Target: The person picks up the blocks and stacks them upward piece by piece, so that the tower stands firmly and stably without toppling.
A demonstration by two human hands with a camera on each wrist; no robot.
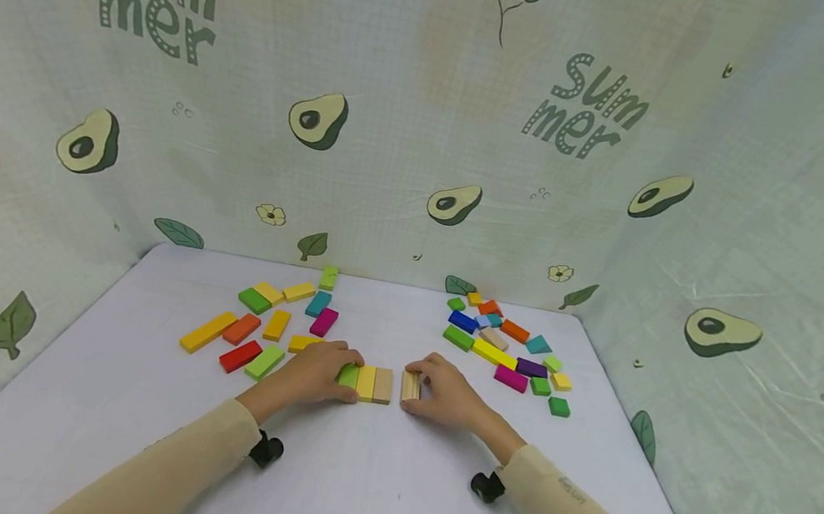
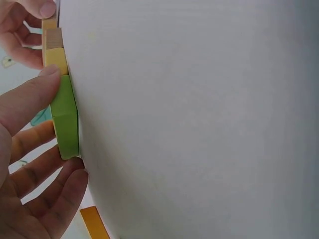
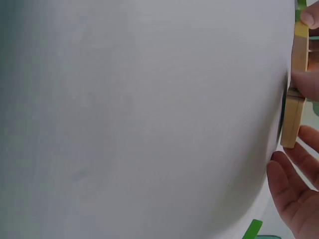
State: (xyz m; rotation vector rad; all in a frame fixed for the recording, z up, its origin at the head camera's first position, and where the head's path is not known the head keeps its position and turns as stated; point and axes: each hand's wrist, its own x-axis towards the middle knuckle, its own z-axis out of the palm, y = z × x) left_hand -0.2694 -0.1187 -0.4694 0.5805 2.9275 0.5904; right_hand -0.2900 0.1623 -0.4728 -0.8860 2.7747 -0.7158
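Mid-table | left hand (image 1: pixel 313 371) pinches green block (image 1: pixel 348 375) | right hand (image 1: pixel 443 390) grips wood block (image 1: pixel 410 386)

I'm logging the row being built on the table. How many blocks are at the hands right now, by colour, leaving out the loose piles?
green block: 1
yellow block: 1
plain wood block: 2
Total: 4
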